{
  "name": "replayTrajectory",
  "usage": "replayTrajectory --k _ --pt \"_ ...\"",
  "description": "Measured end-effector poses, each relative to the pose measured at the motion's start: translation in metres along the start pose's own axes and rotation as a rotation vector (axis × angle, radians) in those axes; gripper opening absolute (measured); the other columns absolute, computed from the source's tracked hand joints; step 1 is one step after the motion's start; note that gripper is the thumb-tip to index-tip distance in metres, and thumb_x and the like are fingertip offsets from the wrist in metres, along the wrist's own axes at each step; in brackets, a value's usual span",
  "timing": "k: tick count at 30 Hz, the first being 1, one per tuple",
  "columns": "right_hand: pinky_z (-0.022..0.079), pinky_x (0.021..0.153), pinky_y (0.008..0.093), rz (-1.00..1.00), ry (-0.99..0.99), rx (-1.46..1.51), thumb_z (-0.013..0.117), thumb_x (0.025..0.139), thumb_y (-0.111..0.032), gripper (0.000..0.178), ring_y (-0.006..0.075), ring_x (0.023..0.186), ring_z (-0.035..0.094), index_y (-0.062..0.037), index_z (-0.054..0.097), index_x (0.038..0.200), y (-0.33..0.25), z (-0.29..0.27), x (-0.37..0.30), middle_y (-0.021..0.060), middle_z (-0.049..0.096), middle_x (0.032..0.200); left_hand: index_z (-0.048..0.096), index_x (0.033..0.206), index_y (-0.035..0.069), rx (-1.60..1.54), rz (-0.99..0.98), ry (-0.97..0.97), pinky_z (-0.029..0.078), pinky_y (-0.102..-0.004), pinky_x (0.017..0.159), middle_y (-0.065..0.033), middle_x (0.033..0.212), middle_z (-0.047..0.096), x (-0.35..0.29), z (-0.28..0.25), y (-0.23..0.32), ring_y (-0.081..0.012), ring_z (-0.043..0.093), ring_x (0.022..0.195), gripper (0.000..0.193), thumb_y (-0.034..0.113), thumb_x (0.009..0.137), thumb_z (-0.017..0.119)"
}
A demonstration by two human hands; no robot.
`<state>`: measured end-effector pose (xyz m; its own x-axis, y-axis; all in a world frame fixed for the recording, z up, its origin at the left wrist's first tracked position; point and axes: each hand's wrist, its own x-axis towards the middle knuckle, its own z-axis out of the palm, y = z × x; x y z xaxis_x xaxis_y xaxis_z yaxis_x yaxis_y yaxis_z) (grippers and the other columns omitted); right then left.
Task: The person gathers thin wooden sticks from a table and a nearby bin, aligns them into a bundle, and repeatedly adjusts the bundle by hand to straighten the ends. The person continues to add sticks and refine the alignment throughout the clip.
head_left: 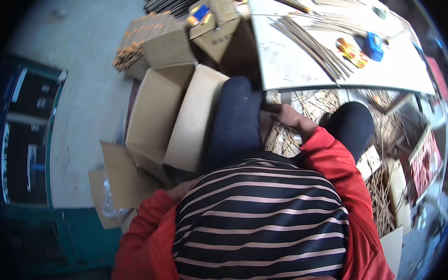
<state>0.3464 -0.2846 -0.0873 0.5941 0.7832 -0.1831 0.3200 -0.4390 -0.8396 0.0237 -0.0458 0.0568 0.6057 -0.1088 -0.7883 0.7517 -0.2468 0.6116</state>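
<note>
Between a white worktable [400,72] and an open cardboard box [190,119], a person in a red jacket appeared to be seated, knees apart. The right hand [287,116] reached down beside the left thigh [237,121], near the table's edge, with loose brown sticks [285,139] below. Its fingers looked curled, but shade and blur hid whether they pinched anything. The left hand [182,189] was low by the box's near end, half behind the torso; its fingers could not be made out. The box stood just beside the left leg, probably for easy reach, its flaps turned outward, leaving the mouth clear. On the tabletop, long thin strips [313,49] lay roughly lengthwise together, perhaps to prevent tangling.
</note>
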Motion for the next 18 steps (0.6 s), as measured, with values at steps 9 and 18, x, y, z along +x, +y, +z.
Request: replayTrajectory --k 9,18 --pt "0.045 0.084 0.0338 0.019 -0.065 0.126 0.061 0.079 -0.022 0.038 0.0307 0.098 0.059 0.0017 0.058 0.109 0.045 0.022 0.016 0.0210 0.062 0.103 0.027 0.140 0.014 0.368 -0.134 -0.088 0.042 -0.0275 0.084 -0.0127 0.111 0.057 -0.013 -0.002 -0.022 -0.0167 0.053 0.095 0.071 0.026 0.077 0.059" --pt "0.048 0.064 0.0290 0.114 -0.112 0.236 0.057 0.081 -0.015 0.039 0.0194 0.077 0.059 0.0043 0.051 0.115 0.030 0.019 0.006 0.0132 0.061 0.089 0.027 0.140 0.014 0.141 -0.042 -0.066 0.036 -0.0287 0.094 -0.0113 0.124 0.050 -0.008 0.001 -0.030 -0.0151 0.047 0.108 0.073 0.028 0.078 0.064"
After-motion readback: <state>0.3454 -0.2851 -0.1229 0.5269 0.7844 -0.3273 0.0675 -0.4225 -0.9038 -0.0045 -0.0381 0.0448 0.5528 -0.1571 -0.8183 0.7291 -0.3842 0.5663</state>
